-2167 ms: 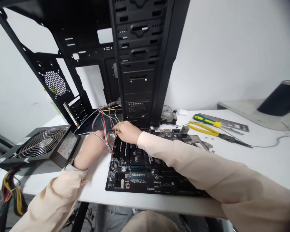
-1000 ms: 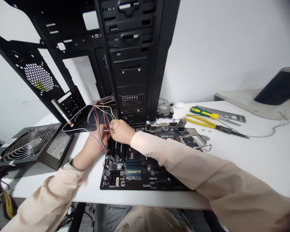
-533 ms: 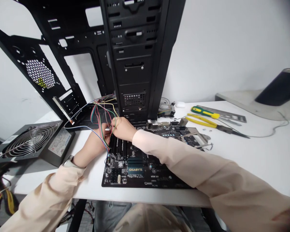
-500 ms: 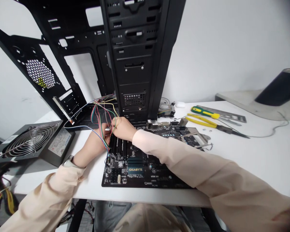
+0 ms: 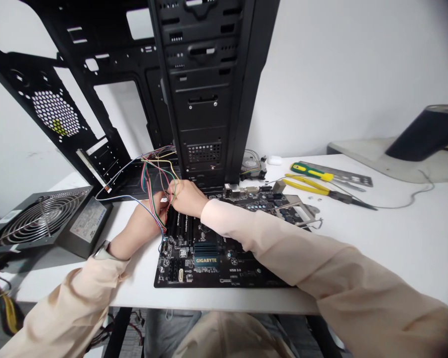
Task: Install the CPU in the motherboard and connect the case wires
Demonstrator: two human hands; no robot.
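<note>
A black motherboard (image 5: 206, 261) marked GIGABYTE lies flat near the table's front edge. Thin coloured wires (image 5: 152, 196) run out of the black computer case (image 5: 205, 124) to the board's left edge. At the board's back left corner, my right hand (image 5: 184, 198) has its fingers pinched among these wires. My left hand (image 5: 153, 214) meets it there, its fingers closed beside the same wires. Whatever small end sits between the fingertips is too small to make out. The fingertips of the left hand are partly hidden by wires.
A power supply (image 5: 84, 226) with a fan grille lies at the left. A green and yellow screwdriver (image 5: 311, 171), yellow-handled pliers (image 5: 308, 186) and a metal plate (image 5: 353, 179) lie at the right, before a monitor stand (image 5: 377, 159). A fan (image 5: 250, 164) sits behind the board.
The whole view has shifted slightly, so everything appears a little further left. Both hands stay together at the wires, with hardly any movement.
</note>
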